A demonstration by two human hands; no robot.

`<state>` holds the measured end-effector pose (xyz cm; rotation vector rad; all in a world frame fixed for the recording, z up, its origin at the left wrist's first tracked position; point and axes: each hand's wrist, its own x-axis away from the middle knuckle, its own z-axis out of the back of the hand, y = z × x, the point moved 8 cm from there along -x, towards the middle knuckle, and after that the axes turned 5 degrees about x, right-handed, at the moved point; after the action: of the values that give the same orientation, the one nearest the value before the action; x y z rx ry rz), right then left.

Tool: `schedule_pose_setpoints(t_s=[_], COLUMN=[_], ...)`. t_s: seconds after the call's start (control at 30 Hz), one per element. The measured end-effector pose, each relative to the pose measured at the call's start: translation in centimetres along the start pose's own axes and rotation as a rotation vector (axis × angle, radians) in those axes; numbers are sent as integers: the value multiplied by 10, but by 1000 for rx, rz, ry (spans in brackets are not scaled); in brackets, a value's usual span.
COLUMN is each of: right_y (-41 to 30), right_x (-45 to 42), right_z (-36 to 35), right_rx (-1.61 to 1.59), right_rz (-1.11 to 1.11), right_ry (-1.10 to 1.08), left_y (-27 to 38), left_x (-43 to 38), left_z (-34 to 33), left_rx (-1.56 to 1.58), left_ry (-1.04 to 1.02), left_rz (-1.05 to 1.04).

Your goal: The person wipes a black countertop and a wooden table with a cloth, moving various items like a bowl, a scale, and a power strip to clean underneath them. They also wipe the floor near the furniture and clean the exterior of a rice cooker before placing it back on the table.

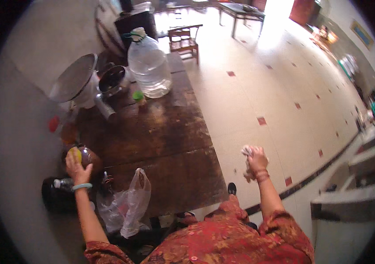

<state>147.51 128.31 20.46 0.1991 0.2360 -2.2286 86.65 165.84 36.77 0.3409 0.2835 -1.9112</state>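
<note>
My left hand (77,168) rests with spread fingers on the yellow lid (79,155) of a round brown jar (91,159) at the left side of a dark wooden table (161,132). Whether the fingers grip the lid cannot be told. Out to the right, above the tiled floor, my right hand (257,160) is closed on a crumpled pale cloth (247,150), part of which hangs below the hand. Near my left forearm a thin translucent plastic bag (134,201) lies at the table's near edge, beside a clear bottle (62,183) with a white cap.
A large clear water jug (149,66), a green-capped container (138,96), a pot (112,79) and a big sieve-like round item (75,79) stand toward the table's far left. Beyond are a wooden chair (184,43) and another table (242,10). A pale counter (349,201) lies at the right.
</note>
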Motion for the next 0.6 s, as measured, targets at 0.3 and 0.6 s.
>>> schedule_pose_setpoints(t_s=[0.3,0.6], right_y=[-204,-39], right_x=[48,-32], right_z=[77,-62], right_rx=[-496,-397], right_rz=[1182,666], right_ry=[-146,-530], left_y=[317,376], left_x=[116,109], left_z=[-68,-89], left_rx=[408,471], left_ry=[-418,-431], left_rz=[77,299])
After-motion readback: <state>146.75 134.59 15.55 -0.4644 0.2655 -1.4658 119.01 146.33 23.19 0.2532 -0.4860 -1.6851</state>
